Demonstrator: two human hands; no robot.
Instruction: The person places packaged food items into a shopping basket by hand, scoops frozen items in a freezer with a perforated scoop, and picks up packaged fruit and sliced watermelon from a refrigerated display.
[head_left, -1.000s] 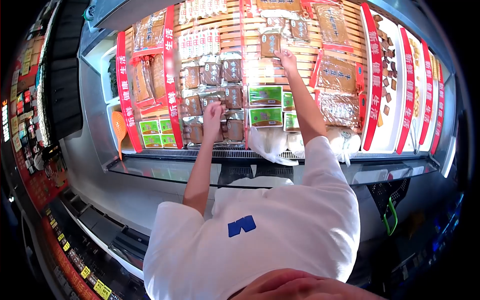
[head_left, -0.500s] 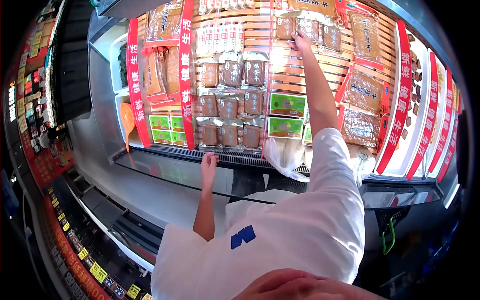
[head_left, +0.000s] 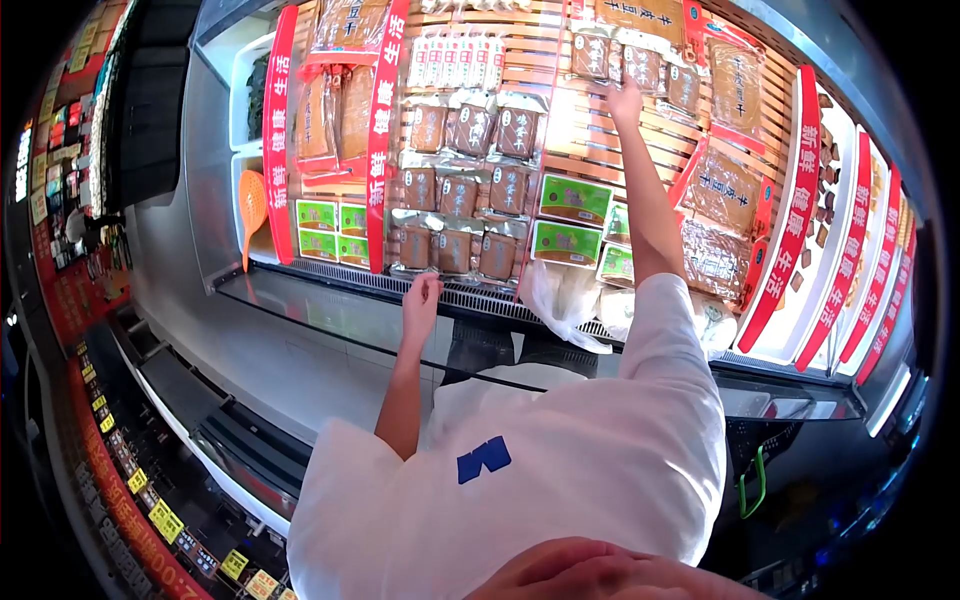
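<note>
My right hand (head_left: pixel 624 100) reaches to the back of the slatted display, its fingertips closed at the lower edge of a brown vacuum pack of dried egg (head_left: pixel 641 68). Similar packs lie on both sides of that one. Close to the front edge, my left hand (head_left: pixel 421 293) hovers with loosely curled fingers and nothing visible in them. Just beyond it are rows of brown dried-egg packs (head_left: pixel 459 251). Between the two hands lie green-labelled packs (head_left: pixel 566 243) and a clear plastic bag (head_left: pixel 563 306).
Red banner strips (head_left: pixel 384 135) divide the display. Larger flat brown packs (head_left: pixel 724 186) lie at the right, white-wrapped rolls (head_left: pixel 455 62) at the back. An orange slotted scoop (head_left: pixel 252 205) rests at the left. A dark glass ledge (head_left: pixel 330 322) runs along the front.
The view has shifted slightly. My right hand stays at the back packs, now at the lower edge. My left hand has risen closer to the front row of packs.
</note>
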